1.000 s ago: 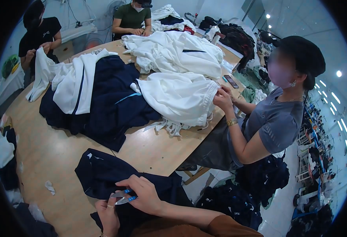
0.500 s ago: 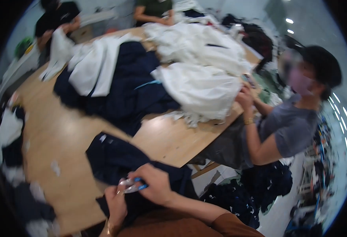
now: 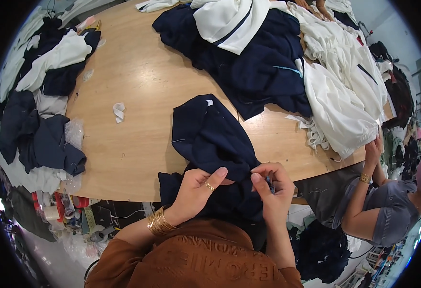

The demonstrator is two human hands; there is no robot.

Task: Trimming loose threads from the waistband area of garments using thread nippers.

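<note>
Dark navy fabric garment (image 3: 210,139) at centre of frame, draped from the middle of the light wooden table (image 3: 138,86) over its near edge toward the lower centre. Small white label (image 3: 209,102) visible near the garment's upper end.

Left hand (image 3: 198,189) at lower centre, fingers closed on a fold of the navy garment, thumb pressed on top of the cloth; gold ring on one finger, stack of gold bangles (image 3: 158,222) at the wrist. Right hand (image 3: 272,192) just right of it, fingers curled shut around a small blue-handled tool (image 3: 270,180), mostly hidden in the grip, thumb tip touching the same fold. Both hands close together, nearly touching, at the table's near edge. Brown sleeves along the bottom of the frame.

Small crumpled white scrap (image 3: 118,111) alone on bare table, left of the garment, well apart from it. Large heap of navy and white garments (image 3: 253,53) at upper centre and upper right. Second pile of navy, white and grey cloth (image 3: 37,120) along the left edge. Another person in a grey shirt (image 3: 388,211) at right of frame, hands on the white cloth at the table's far right edge.
</note>
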